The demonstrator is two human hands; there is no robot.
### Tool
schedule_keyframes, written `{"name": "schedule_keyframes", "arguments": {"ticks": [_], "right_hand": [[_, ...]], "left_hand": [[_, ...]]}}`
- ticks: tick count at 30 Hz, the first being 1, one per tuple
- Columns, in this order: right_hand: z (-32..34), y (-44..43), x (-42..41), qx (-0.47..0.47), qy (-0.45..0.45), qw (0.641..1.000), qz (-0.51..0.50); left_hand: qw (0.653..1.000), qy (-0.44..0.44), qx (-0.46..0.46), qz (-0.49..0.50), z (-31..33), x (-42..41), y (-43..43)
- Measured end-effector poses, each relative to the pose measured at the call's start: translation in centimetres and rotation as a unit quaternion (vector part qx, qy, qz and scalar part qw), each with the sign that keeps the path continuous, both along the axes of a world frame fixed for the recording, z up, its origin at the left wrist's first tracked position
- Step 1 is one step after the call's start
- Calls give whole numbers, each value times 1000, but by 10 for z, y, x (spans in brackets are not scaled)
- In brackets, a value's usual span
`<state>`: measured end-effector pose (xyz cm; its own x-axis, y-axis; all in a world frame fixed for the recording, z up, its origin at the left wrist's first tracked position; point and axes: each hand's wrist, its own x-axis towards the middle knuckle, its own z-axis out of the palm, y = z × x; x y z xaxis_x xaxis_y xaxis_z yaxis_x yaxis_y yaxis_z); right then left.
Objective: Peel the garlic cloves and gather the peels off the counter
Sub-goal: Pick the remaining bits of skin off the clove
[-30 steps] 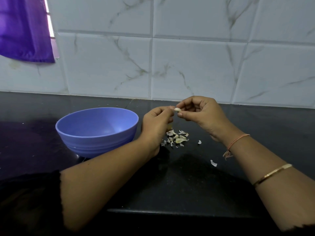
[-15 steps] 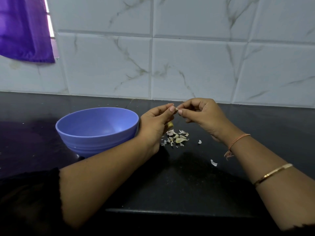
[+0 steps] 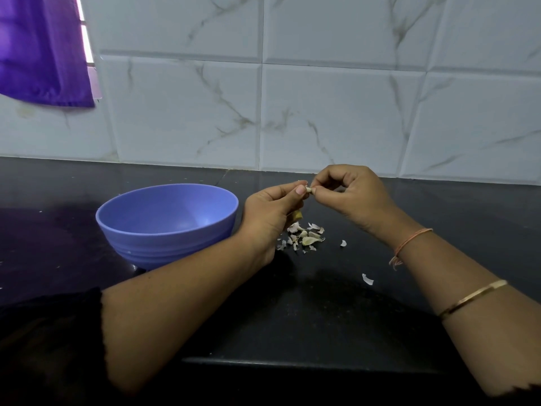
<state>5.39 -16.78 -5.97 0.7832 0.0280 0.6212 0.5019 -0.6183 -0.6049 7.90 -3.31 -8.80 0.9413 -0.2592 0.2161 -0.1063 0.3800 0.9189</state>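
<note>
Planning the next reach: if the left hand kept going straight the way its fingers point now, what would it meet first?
The left hand points rightward, its fingertips already at the garlic clove pinched between both hands. Going on, it would press into the right hand directly behind it, though depth is hard to judge.

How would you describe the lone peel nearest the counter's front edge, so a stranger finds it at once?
Start at the blue bowl on the black counter, then pass right beyond the pile of peels. The lone peel lies nearer the front edge, just left of the right forearm. Unlike the others, it lies alone, curved and white.
</note>
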Motion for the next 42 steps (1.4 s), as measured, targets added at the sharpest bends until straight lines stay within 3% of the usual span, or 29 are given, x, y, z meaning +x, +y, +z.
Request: {"name": "schedule_keyframes", "arguments": {"ticks": [8,14,18,21,27,37,42], "right_hand": [[-3,2,4,46,7,999,0],[-1,-3,8,105,-4,992,-65],[-2,-6,7,61,17,996,-69],[-2,-7,6,50,37,997,-51],[-1,0,1,128,73,988,34],[-4,-1,6,35,27,998,41],[-4,-3,7,38,6,999,26]], "left_hand": [[999,-5,-16,-31,1,-3,-2],[999,-29,-10,-25,1,-4,-2],[999,-39,-11,-14,1,-3,-2],[999,-37,-17,-13,1,-3,-2],[999,-40,-11,-12,0,-2,-2],[999,-33,-2,32,0,-1,0],[999,-33,-4,24,0,-1,1]]}}
